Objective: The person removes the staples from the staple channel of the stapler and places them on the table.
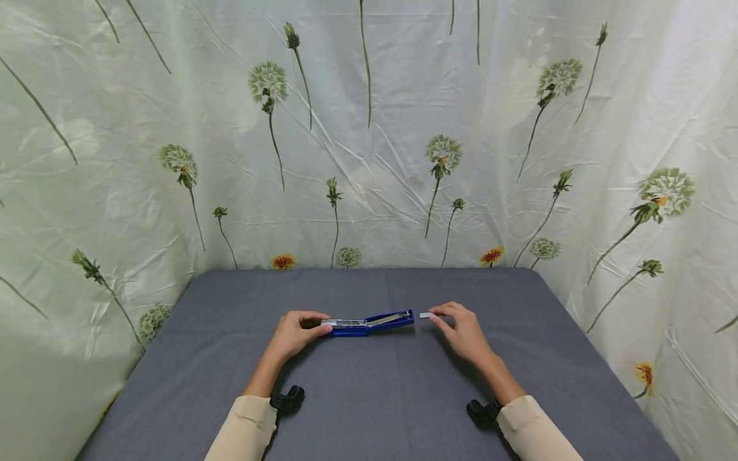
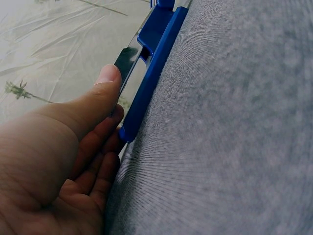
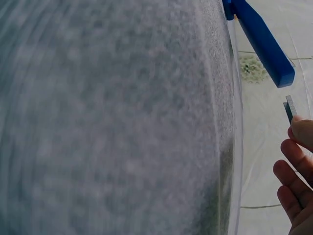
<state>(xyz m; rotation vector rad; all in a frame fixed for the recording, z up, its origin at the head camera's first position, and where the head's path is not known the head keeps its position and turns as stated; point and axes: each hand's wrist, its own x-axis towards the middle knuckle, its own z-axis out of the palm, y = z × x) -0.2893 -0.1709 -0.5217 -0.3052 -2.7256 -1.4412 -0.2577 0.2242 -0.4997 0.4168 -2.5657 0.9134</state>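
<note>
A blue stapler [image 1: 349, 332] lies opened out on the table, its metal magazine showing and its top arm [image 1: 394, 319] swung out to the right. My left hand [image 1: 296, 334] grips its left end, the thumb on the metal part in the left wrist view and the fingers behind. To the right of the arm's tip, my right hand [image 1: 464, 333] pinches a short silver strip of staples [image 1: 426, 315] between thumb and fingertips. A small gap separates the strip from the blue arm [image 3: 266, 46] in the right wrist view.
Dark grey cloth covers the table [image 1: 357, 397]. Behind it and along the sides hangs a pale curtain [image 1: 369, 160] printed with dandelions. Each wrist wears a black strap mount [image 1: 288, 400], just below a beige sleeve [image 1: 245, 428].
</note>
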